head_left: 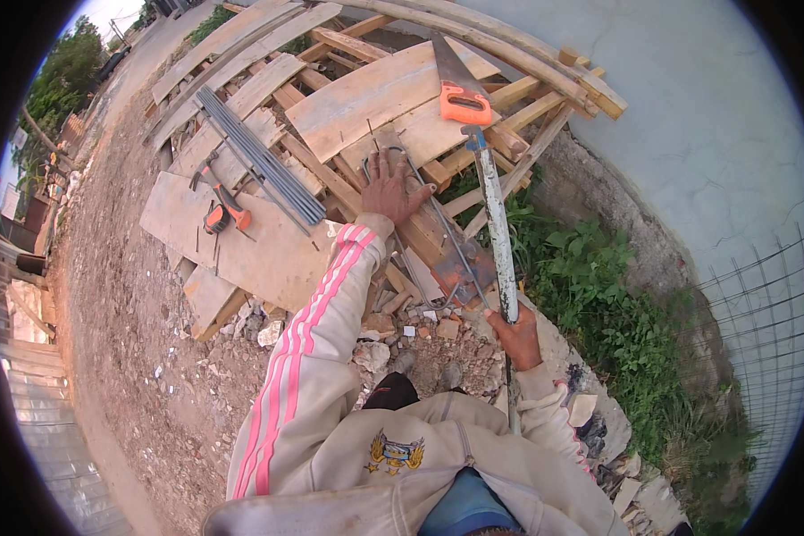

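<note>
My left hand (391, 188) lies flat with its fingers spread, pressing on the wood over a thin bent steel rod (456, 234). Toward me, the rod's lower part curves near a reddish-brown patch on the timber. My right hand (516, 338) is closed round the lower part of a long bar (496, 223), white with worn paint, whose blue hooked head points away from me. Beyond that head, a handsaw (464, 103) with an orange handle rests on the boards. A nail stands upright just past my left fingers.
On the left planks lie a bundle of straight steel rods (259, 152), a hammer (223, 195) and an orange-black tape measure (215, 217). Rubble (384, 348) covers the ground before me. Weeds (590, 286), a pale wall (688, 98) and wire mesh (764, 313) stand to the right.
</note>
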The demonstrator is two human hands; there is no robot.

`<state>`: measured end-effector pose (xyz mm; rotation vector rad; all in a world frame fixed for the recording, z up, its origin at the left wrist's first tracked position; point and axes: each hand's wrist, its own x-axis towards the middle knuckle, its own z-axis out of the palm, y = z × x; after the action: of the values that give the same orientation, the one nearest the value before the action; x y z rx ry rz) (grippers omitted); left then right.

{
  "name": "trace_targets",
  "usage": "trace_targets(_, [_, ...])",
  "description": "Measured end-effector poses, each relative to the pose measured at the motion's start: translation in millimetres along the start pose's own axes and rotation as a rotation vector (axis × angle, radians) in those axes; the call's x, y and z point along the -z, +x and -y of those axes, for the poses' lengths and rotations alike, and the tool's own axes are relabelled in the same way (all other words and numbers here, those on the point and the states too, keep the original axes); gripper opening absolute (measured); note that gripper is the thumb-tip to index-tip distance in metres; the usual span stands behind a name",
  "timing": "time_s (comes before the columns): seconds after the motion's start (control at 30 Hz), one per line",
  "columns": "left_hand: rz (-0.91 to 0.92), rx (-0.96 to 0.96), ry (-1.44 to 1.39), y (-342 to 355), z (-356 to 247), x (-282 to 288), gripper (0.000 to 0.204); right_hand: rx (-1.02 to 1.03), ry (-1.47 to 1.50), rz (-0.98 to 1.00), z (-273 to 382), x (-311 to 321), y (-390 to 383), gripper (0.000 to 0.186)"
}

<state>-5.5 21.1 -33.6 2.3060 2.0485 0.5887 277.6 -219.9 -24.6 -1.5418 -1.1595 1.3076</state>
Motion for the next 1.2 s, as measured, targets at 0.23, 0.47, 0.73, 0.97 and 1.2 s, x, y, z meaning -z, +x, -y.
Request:
trace_targets(0.23, [0.119,0.039,0.113,4.1,13.7,1.1,0.104,0.126,-0.399,-0.088,2.8,62.9,-22.9,0.035])
trace_targets(0.47, [0.139,0.006,0.129,7.1,6.4,5.5,0.110,0.105,-0.621,-0.146,-36.5,156.3,-91.6,0.033])
trace_targets(0.73, [0.131,0.009,0.134,4.8,13.8,1.2,0.114,0.149,-0.925,0.059,-33.5,215.0,-89.8,0.027])
trace_targets(0.97, [0.155,0.023,0.131,5.3,10.3,2.7,0.116,0.289,-1.199,0.107,-19.3,248.4,-45.4,0.031])
trace_targets(1.2, [0.154,0.040,0.138,6.5,12.0,-2.2,0.118,0.350,-1.320,0.172,-0.3,270.4,8.6,0.031])
